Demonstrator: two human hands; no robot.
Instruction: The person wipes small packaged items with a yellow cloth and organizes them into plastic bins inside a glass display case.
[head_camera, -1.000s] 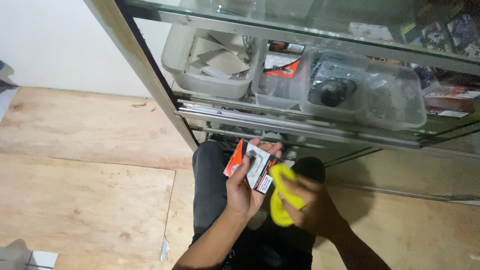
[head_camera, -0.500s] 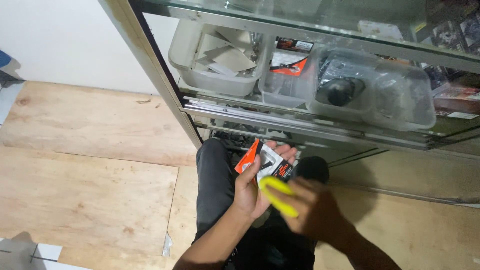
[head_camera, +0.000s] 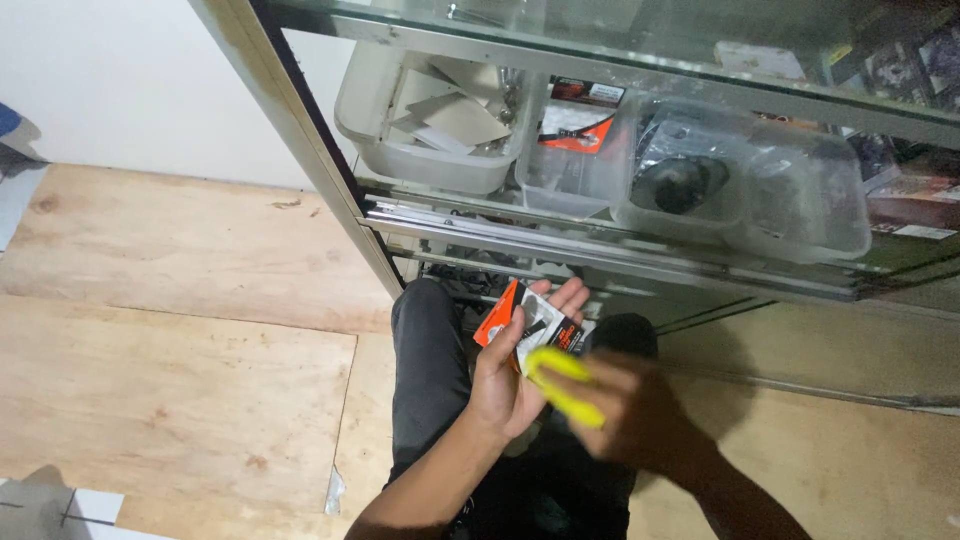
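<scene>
My left hand holds a small flat packet, orange, white and black, face up over my lap. My right hand is blurred with motion and grips a bright yellow cloth, which it presses against the lower edge of the packet. Both hands hover just below the front of a glass display cabinet.
Inside the cabinet stand clear plastic tubs: one with grey card pieces, one with an orange and black packet, one with a dark round part. A plywood floor spreads left. My dark trousers fill the space below the hands.
The right hand with the yellow cloth has slid down and right across the packet. The left hand kept the packet nearly still.
</scene>
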